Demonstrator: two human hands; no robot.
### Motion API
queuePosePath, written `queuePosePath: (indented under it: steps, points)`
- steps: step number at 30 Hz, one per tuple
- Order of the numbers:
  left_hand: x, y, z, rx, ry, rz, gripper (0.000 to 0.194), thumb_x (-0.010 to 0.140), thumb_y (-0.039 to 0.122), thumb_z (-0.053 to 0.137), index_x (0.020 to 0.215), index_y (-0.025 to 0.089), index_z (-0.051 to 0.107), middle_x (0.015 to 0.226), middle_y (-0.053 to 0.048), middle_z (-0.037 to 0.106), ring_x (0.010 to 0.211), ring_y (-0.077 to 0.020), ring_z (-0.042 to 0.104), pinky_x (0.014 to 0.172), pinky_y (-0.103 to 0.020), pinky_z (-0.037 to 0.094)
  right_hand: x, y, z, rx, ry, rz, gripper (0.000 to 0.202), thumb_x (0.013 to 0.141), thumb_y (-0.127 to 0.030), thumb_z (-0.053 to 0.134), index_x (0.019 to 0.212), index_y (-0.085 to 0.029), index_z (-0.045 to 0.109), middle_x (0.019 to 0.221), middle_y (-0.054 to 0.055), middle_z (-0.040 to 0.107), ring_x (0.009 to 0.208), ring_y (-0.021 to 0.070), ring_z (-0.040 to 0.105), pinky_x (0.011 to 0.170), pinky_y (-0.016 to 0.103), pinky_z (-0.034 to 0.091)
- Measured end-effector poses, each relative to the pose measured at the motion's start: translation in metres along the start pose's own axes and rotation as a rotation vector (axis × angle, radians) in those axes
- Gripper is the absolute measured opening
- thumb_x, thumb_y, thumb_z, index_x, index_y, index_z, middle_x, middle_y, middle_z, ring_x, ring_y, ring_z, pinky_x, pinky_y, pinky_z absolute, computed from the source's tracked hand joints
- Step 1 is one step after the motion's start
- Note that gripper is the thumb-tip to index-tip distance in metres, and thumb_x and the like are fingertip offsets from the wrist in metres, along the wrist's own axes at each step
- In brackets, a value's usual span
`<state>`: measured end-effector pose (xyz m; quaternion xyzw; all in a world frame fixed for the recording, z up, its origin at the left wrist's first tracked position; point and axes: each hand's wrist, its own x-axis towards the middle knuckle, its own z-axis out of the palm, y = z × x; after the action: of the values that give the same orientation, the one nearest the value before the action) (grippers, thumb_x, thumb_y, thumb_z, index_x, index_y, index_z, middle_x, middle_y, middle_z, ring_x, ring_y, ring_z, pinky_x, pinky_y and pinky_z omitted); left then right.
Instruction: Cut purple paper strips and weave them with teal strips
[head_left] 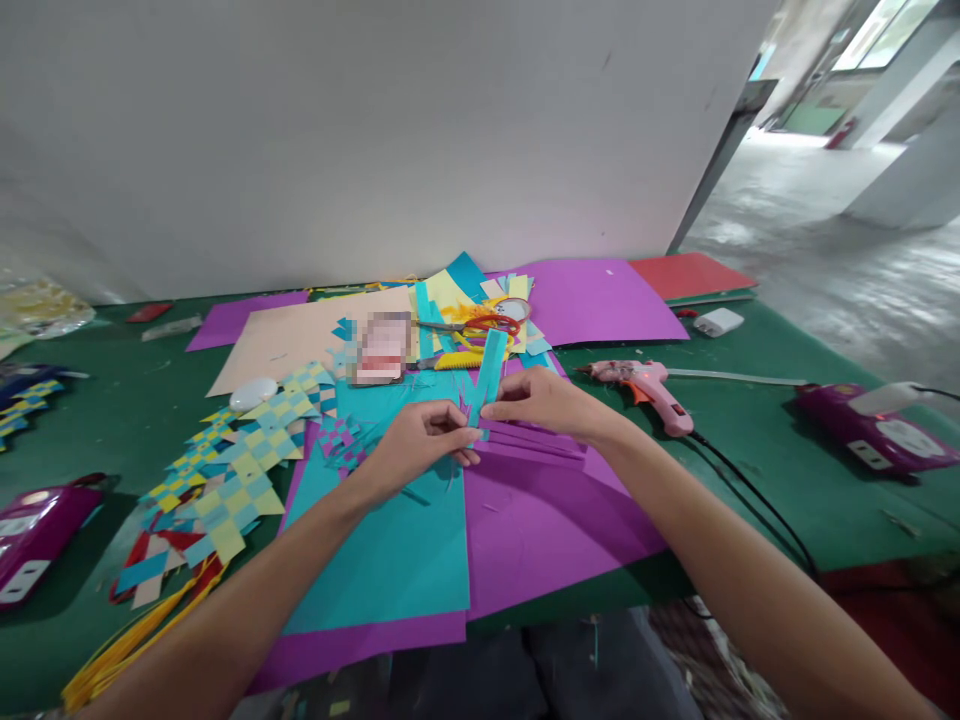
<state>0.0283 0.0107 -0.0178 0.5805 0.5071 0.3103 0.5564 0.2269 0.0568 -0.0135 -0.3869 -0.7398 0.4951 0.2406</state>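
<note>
Head view, left to right: pile of woven paper squares (pixel 240 465) on green table (pixel 750 470), far left. Left hand (pixel 420 445) mid-table over teal sheet (pixel 390 540), fingers pinched shut on bottom end of teal paper strip (pixel 489 375). Right hand (pixel 544 402) pinching same strip just beside it, over purple sheet (pixel 540 520). Strip tilted up, away from body. Pink glue gun (pixel 645 388) further right, lying well apart from hands.

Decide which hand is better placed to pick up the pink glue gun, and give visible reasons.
Right. The right hand lies on the same side as the glue gun; the left hand is farther off, and both pinch the blue paper strip.
</note>
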Motion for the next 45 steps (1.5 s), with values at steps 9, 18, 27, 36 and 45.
queuePosePath:
  steps: [9,18,27,36,45]
  points:
    - [0.002,-0.010,0.000,0.106,0.023,0.127,0.024,0.073,0.034,0.075,0.080,0.016,0.062,0.068,-0.001,0.070,0.068,-0.0186,0.072,0.065,-0.026,0.059,0.004,0.002,0.009,0.089,0.136,0.029,0.040,0.069,-0.043,0.073,0.051,-0.016,0.049,0.049,-0.007,0.036,0.049,0.0052,0.028,0.047,0.024,0.022]
    - [-0.005,-0.018,-0.005,0.561,0.260,0.636,0.026,0.077,0.033,0.074,0.099,0.020,0.070,0.087,-0.001,0.076,0.077,-0.0160,0.073,0.074,-0.022,0.059,0.000,-0.005,-0.004,0.356,0.162,0.075,0.029,0.061,-0.038,0.078,0.062,-0.014,0.063,0.058,-0.002,0.057,0.057,0.0101,0.050,0.059,0.027,0.041]
    - [-0.007,-0.023,0.000,0.664,0.498,0.796,0.015,0.080,0.029,0.072,0.093,0.022,0.073,0.084,0.001,0.077,0.073,-0.0161,0.073,0.066,-0.021,0.059,0.003,-0.005,0.006,0.549,0.260,0.092,0.032,0.056,-0.035,0.081,0.056,-0.015,0.057,0.053,-0.005,0.050,0.051,0.0070,0.041,0.053,0.026,0.031]
    - [-0.007,-0.021,0.003,0.502,0.524,0.666,0.013,0.077,0.027,0.075,0.088,0.021,0.074,0.079,0.001,0.076,0.068,-0.0153,0.072,0.067,-0.022,0.059,0.005,-0.005,0.013,0.523,0.391,0.080,0.039,0.060,-0.038,0.078,0.050,-0.018,0.046,0.049,-0.007,0.042,0.050,0.0063,0.035,0.050,0.027,0.025]
    - [-0.003,-0.008,0.002,0.179,0.286,0.290,0.025,0.081,0.041,0.067,0.087,0.017,0.069,0.074,0.000,0.074,0.065,-0.0188,0.073,0.061,-0.025,0.059,0.007,0.006,0.016,0.231,0.296,-0.014,0.027,0.071,-0.037,0.070,0.060,-0.015,0.061,0.057,-0.001,0.055,0.056,0.0112,0.049,0.056,0.028,0.038]
